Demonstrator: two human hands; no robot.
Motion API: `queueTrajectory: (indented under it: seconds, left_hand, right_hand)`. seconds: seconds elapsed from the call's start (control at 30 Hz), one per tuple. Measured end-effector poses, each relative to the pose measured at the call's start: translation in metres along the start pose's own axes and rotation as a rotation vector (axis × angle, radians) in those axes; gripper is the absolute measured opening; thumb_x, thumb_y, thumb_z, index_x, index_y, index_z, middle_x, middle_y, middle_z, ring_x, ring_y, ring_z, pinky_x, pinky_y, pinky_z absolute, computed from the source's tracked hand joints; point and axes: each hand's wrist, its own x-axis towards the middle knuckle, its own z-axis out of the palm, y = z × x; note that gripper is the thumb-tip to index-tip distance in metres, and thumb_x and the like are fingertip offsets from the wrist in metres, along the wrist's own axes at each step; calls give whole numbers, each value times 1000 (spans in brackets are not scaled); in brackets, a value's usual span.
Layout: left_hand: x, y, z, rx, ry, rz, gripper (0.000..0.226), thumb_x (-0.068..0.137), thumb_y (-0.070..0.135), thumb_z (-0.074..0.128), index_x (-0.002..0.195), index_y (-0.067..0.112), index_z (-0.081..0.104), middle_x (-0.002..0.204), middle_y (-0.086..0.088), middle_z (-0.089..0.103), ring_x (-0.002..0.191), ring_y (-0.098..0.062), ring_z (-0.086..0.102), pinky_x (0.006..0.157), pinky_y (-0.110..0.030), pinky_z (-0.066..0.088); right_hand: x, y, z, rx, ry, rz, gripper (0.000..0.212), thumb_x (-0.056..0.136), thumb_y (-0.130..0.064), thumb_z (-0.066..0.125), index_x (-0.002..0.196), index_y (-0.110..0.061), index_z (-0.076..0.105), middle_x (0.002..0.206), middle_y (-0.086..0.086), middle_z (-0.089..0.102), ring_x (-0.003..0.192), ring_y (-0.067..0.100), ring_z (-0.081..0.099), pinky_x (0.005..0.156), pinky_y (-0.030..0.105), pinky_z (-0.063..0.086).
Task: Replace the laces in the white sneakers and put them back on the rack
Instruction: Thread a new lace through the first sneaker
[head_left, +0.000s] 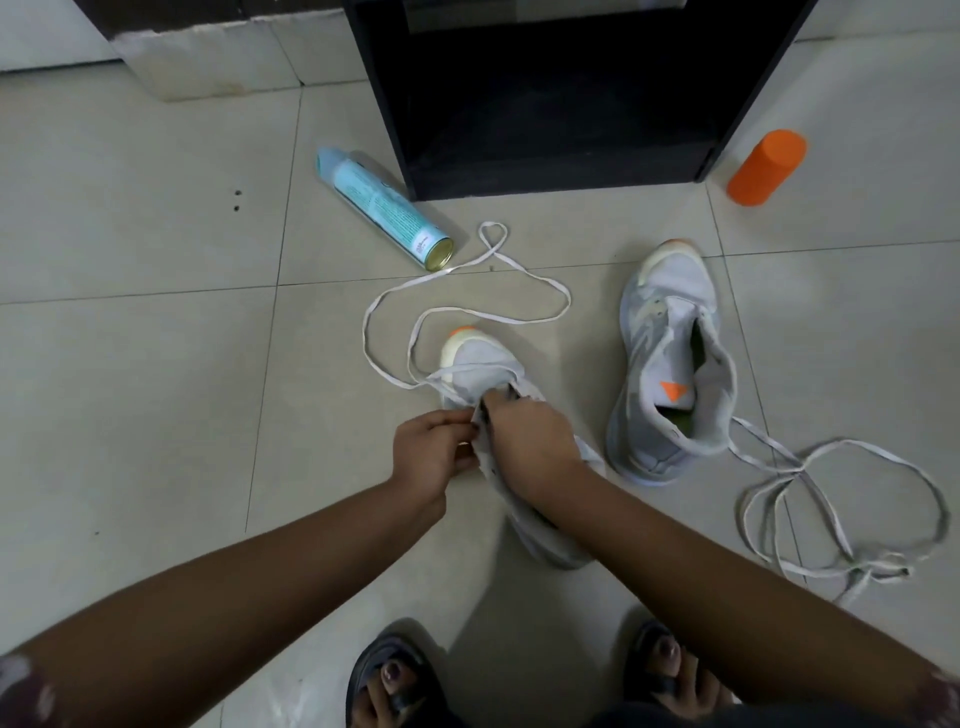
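A white sneaker (480, 358) with an orange toe tip lies on the tiled floor in the middle. My left hand (431, 452) pinches the left edge of its upper. My right hand (530, 436) grips the upper from the right, fingers curled into the opening. A white lace (457, 312) runs from this shoe and loops across the floor ahead of it. The second white sneaker (670, 358) lies to the right with no lace in it. Another white lace (841, 499) lies tangled to its right.
A black rack (561, 171) with an open bottom shelf stands ahead. A light blue spray can (379, 208) lies on its side left of the rack. An orange cylinder (766, 166) stands at the rack's right. My sandalled feet (395, 686) are at the bottom edge.
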Motion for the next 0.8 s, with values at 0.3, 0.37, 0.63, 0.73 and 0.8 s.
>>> queueTrajectory:
  seconds: [0.3, 0.37, 0.63, 0.73, 0.8]
  left_hand:
    - [6, 1, 5, -19, 24, 5, 16, 84, -8, 57, 96, -2, 67, 76, -13, 66, 55, -16, 64, 48, -20, 51]
    - [4, -1, 6, -35, 35, -3, 17, 84, -8, 56, 95, -2, 67, 78, -14, 66, 59, -19, 63, 48, -20, 51]
    - [20, 21, 12, -26, -101, -59, 12, 86, 16, 55, 93, 23, 62, 70, 4, 48, 61, -9, 43, 59, -22, 39]
    - [28, 50, 10, -58, -186, 13, 14, 82, 30, 54, 86, 20, 64, 80, 4, 58, 71, -11, 51, 65, -23, 38]
    - [36, 79, 7, -214, -314, 145, 24, 91, 30, 41, 86, 20, 63, 97, 2, 66, 92, -15, 58, 77, -27, 41]
  right_hand:
    - [-3, 14, -14, 143, 196, -100, 23, 97, -23, 44, 101, -7, 60, 98, 15, 65, 92, 32, 61, 70, 30, 34]
    - [-14, 19, -22, 120, 308, -130, 19, 92, -23, 53, 90, -7, 63, 83, 16, 66, 77, 34, 63, 63, 29, 30]
    - [-7, 46, 7, 512, 437, -256, 7, 87, -14, 55, 82, -11, 57, 87, 6, 58, 92, 19, 49, 78, 27, 37]
    - [-3, 51, 7, 634, 454, -299, 9, 85, -14, 54, 80, -9, 59, 90, 9, 60, 102, 23, 52, 91, 28, 38]
    - [-3, 48, 8, 658, 468, -318, 12, 82, -16, 52, 76, -7, 57, 87, 10, 60, 99, 25, 54, 90, 24, 38]
